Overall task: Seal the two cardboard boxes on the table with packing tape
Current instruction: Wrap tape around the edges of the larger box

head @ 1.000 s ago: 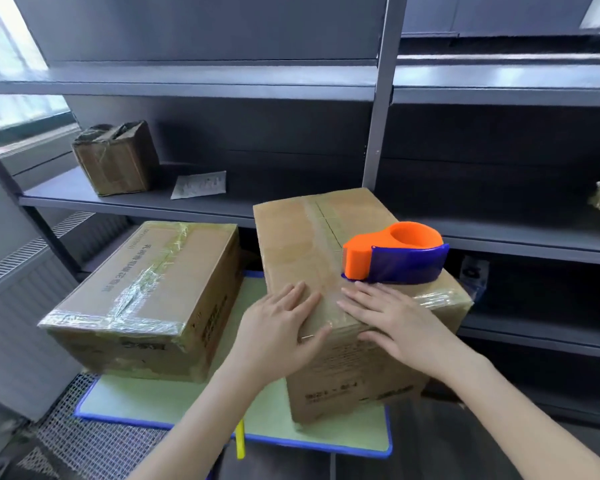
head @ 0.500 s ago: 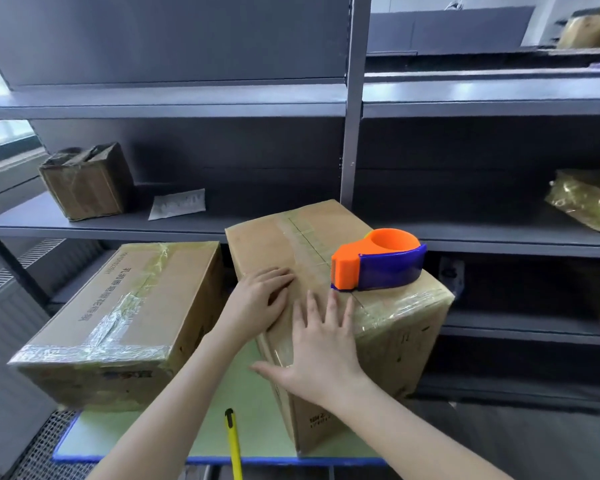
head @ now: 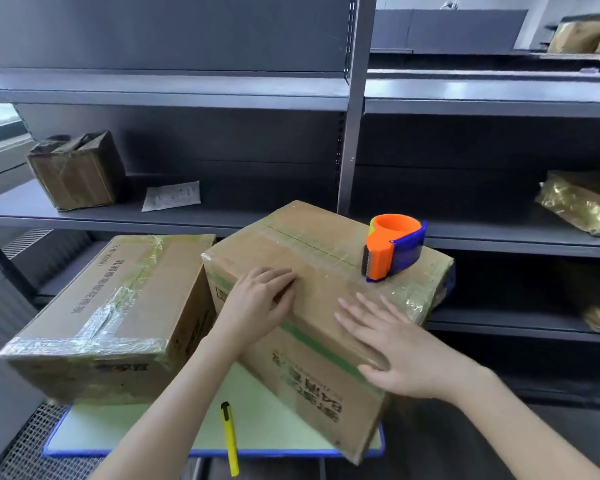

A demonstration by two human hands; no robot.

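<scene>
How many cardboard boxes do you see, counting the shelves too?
3: the left box and the right box sit on the table, and a small box stands on the left shelf. Wrapped bundles at far right may be more boxes.

Both cardboard boxes, the left box (head: 111, 299) and the right box (head: 312, 306), are matt brown card under glossy, wrinkled clear tape. The tape dispenser (head: 394, 251) is smooth orange and blue plastic. The shelving (head: 187, 216) behind is matt grey metal; the surface (head: 257, 410) looks smooth pale green.
</scene>
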